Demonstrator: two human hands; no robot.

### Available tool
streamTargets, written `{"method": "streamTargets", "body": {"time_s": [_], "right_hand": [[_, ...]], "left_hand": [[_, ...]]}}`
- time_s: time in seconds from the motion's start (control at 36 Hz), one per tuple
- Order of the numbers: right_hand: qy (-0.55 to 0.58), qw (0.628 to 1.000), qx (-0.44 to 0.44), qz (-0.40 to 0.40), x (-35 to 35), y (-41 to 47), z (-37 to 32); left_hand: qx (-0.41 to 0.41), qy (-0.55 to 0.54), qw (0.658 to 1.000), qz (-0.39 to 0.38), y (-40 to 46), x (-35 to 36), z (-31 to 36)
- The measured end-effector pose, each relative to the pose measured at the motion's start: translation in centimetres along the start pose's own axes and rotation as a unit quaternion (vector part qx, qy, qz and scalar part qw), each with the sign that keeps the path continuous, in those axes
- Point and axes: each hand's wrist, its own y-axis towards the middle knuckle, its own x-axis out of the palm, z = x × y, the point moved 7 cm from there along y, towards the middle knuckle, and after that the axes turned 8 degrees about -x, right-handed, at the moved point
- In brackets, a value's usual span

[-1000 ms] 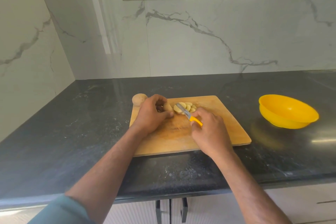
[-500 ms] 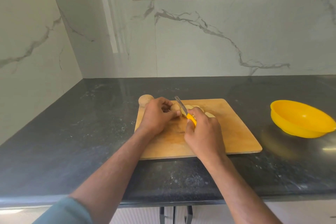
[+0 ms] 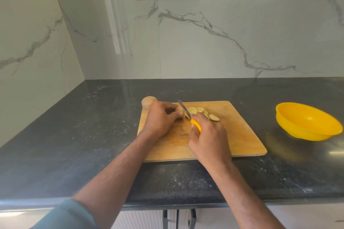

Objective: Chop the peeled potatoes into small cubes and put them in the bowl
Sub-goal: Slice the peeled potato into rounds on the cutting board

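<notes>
On the board (image 3: pixel 232 135), knife (image 3: pixel 183 110) now tilted higher over slices (image 3: pixel 201 112).

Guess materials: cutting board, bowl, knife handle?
Cutting board: looks like wood, matte tan, faint grain, dark staining near the hands. Bowl: likely plastic, glossy uniform yellow with a soft highlight. Knife handle: probably plastic, smooth yellow-orange; the blade looks like metal, grey with a sheen.

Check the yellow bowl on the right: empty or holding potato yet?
Empty. The yellow plastic bowl shows only bare yellow inside; the round potato slices all lie on the wooden cutting board.
</notes>
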Motion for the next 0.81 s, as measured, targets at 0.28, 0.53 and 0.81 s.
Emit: {"method": "streamTargets", "body": {"time_s": [0.28, 0.53, 0.81], "right_hand": [[0.001, 1.0, 0.006, -0.011, 0.08, -0.04, -0.05], [-0.001, 1.0, 0.013, -0.025, 0.04, -0.05, -0.29], [-0.014, 0.998, 0.012, -0.06, 0.37, 0.13, -0.64]], "left_hand": [[0.0, 0.008, 1.0, -0.006, -0.51, -0.27, 0.62], [-0.003, 0.012, 1.0, -0.018, -0.21, -0.15, 0.35], [0.011, 0.013, 1.0, -0.011, 0.05, 0.0, 0.02]]}}
